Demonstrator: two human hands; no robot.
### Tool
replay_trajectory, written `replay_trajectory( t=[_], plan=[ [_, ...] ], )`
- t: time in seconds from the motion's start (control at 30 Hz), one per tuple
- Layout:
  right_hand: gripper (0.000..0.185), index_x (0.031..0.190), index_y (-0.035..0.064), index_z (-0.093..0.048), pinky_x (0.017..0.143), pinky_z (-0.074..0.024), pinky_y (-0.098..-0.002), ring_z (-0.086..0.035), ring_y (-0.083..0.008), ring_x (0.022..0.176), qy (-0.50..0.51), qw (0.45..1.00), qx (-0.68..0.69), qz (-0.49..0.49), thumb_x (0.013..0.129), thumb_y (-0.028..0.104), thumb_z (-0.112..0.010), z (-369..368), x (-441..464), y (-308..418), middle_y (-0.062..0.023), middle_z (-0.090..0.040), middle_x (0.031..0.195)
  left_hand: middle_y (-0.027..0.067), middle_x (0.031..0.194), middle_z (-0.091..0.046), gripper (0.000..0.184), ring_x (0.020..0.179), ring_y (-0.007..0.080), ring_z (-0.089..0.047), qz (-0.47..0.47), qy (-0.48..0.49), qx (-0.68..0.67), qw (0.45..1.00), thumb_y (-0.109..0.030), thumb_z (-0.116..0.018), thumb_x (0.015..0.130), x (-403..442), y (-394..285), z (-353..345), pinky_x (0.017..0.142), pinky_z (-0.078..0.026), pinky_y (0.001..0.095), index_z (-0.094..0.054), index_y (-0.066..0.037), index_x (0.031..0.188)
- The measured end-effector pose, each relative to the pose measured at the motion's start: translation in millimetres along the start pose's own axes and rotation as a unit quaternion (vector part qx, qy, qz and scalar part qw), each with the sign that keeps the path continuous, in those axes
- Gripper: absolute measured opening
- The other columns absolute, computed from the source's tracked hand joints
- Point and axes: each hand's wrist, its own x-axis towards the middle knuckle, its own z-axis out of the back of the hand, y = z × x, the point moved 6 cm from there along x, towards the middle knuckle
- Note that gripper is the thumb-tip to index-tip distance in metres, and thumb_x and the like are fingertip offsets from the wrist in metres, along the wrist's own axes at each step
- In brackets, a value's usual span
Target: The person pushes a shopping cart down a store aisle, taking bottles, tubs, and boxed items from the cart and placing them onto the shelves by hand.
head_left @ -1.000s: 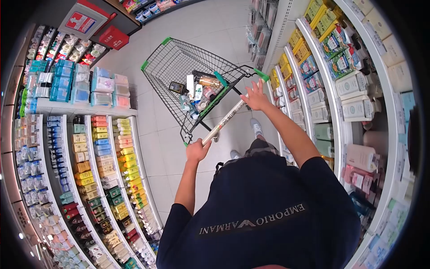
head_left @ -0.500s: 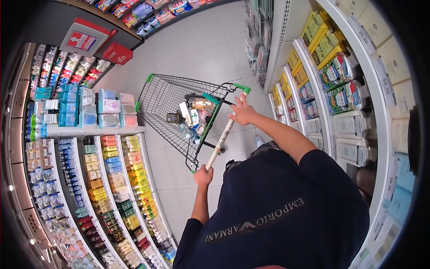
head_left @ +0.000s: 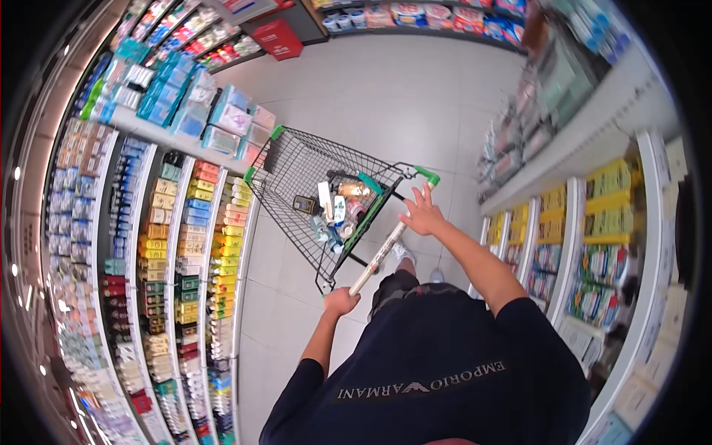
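Note:
My left hand is closed round the near left end of the shopping cart's pale handle. Farther up, my right hand rests on the handle near its other end, fingers stretched and apart. Ahead of both hands stands the wire shopping cart, dark mesh with green corners, turned at an angle to the left. Goods lie loose in the rear part of its basket: a white box, a dark yellow-marked package, a white bottle with a coloured label and several others.
Shelves of coloured bottles and tubes line the left side, with packs of tissue-like goods beyond. To the right, shelves hold yellow packs. A red box stands far ahead. Pale floor tiles run between.
The view has swung, so the cart and both hands appear lower and slightly to the right. A shoe now shows below the handle. Both hands stay on the handle.

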Motion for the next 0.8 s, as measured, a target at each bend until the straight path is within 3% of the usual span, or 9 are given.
replay_trajectory(
  t=[0.07, 0.2, 0.47, 0.6, 0.63, 0.67, 0.73, 0.77, 0.8],
  plan=[
    [0.066, 0.138, 0.0128, -0.041, 0.101, -0.0346, -0.0604, 0.014, -0.0422, 0.142, 0.003, 1.0, -0.017, 0.017, 0.09, 0.059, -0.041, -1.0, 16.2, 5.6, -0.0187, -0.009, 0.155, 0.0144, 0.1, -0.068, 0.048, 0.095, 0.032, -0.065, 0.021, 0.105, 0.025, 0.994, -0.051, -0.055, 0.077, 11.4, 1.3, -3.8, 0.083, -0.05, 0.0437, -0.069, -0.013, 0.102],
    [0.067, 0.138, 0.0126, -0.041, 0.101, -0.0335, -0.0621, 0.014, -0.0429, 0.141, 0.019, 0.998, -0.033, 0.046, 0.09, 0.059, -0.041, 6.0, 52.4, 20.3, -0.0185, -0.009, 0.155, 0.0155, 0.103, -0.068, 0.055, 0.097, 0.0316, -0.065, 0.008, 0.15, -0.037, 0.988, -0.057, -0.057, 0.076, 25.2, 6.6, 4.0, 0.084, -0.05, 0.0427, -0.07, -0.01, 0.102],
    [0.075, 0.139, 0.0111, -0.04, 0.104, -0.0308, -0.0607, 0.014, -0.0462, 0.14, 0.15, 0.964, -0.184, 0.123, 0.088, 0.065, -0.038, 24.6, 137.7, 68.5, -0.0239, -0.014, 0.152, 0.0188, 0.105, -0.066, 0.051, 0.098, 0.035, -0.063, -0.009, 0.105, -0.104, 0.989, -0.051, -0.056, 0.079, 53.8, 23.4, 30.6, 0.085, -0.05, 0.0444, -0.068, -0.008, 0.104],
    [0.09, 0.133, 0.01, -0.046, 0.103, -0.0321, -0.059, -0.008, -0.0442, 0.141, 0.188, 0.926, -0.241, 0.221, 0.075, 0.078, -0.046, 36.1, 171.3, 105.5, -0.0244, -0.035, 0.14, 0.0188, 0.104, -0.066, 0.048, 0.097, 0.0348, -0.063, 0.008, 0.109, -0.145, 0.983, -0.048, -0.056, 0.077, 64.6, 41.9, 46.9, 0.085, -0.05, 0.044, -0.068, -0.009, 0.105],
    [0.088, 0.125, 0.0105, -0.052, 0.101, -0.0346, -0.0566, -0.025, -0.039, 0.136, 0.123, 0.909, -0.293, 0.27, 0.066, 0.076, -0.061, 39.1, 176.5, 118.6, -0.0197, -0.045, 0.131, 0.019, 0.105, -0.066, 0.047, 0.098, 0.0348, -0.063, 0.011, 0.116, -0.157, 0.981, -0.047, -0.057, 0.076, 64.2, 47.7, 53.8, 0.084, -0.05, 0.0437, -0.069, -0.009, 0.103],
    [0.088, 0.125, 0.0105, -0.052, 0.101, -0.0346, -0.0566, -0.025, -0.039, 0.136, 0.131, 0.906, -0.293, 0.274, 0.066, 0.076, -0.061, 37.1, 185.0, 122.2, -0.0197, -0.045, 0.131, 0.019, 0.105, -0.066, 0.047, 0.098, 0.0348, -0.063, 0.015, 0.121, -0.164, 0.979, -0.047, -0.057, 0.076, 65.9, 49.6, 59.0, 0.084, -0.05, 0.0437, -0.069, -0.009, 0.103],
    [0.083, 0.12, 0.0116, -0.055, 0.098, -0.0361, -0.0528, -0.034, -0.034, 0.131, 0.139, 0.875, -0.354, 0.298, 0.06, 0.066, -0.073, 43.0, 194.7, 143.7, -0.015, -0.049, 0.126, 0.0195, 0.105, -0.066, 0.046, 0.099, 0.0348, -0.063, 0.054, 0.123, -0.183, 0.974, -0.046, -0.057, 0.076, 65.4, 56.6, 66.2, 0.085, -0.05, 0.0438, -0.069, -0.009, 0.101],
    [0.072, 0.116, 0.0127, -0.057, 0.096, -0.0372, -0.05, -0.045, -0.0285, 0.122, 0.108, 0.864, -0.384, 0.308, 0.059, 0.05, -0.08, 49.2, 195.3, 158.2, -0.0095, -0.055, 0.118, 0.0181, 0.104, -0.067, 0.046, 0.096, 0.0352, -0.064, 0.064, 0.113, -0.183, 0.974, -0.045, -0.057, 0.075, 70.5, 63.8, 62.9, 0.083, -0.051, 0.0439, -0.069, -0.01, 0.103],
    [0.072, 0.116, 0.0127, -0.057, 0.096, -0.0372, -0.05, -0.045, -0.0285, 0.122, 0.106, 0.864, -0.384, 0.309, 0.059, 0.05, -0.08, 45.0, 204.9, 165.8, -0.0095, -0.055, 0.118, 0.0181, 0.104, -0.067, 0.046, 0.096, 0.0352, -0.064, 0.065, 0.111, -0.183, 0.975, -0.045, -0.057, 0.075, 73.5, 68.7, 63.0, 0.083, -0.051, 0.0439, -0.069, -0.01, 0.103]
  ],
)
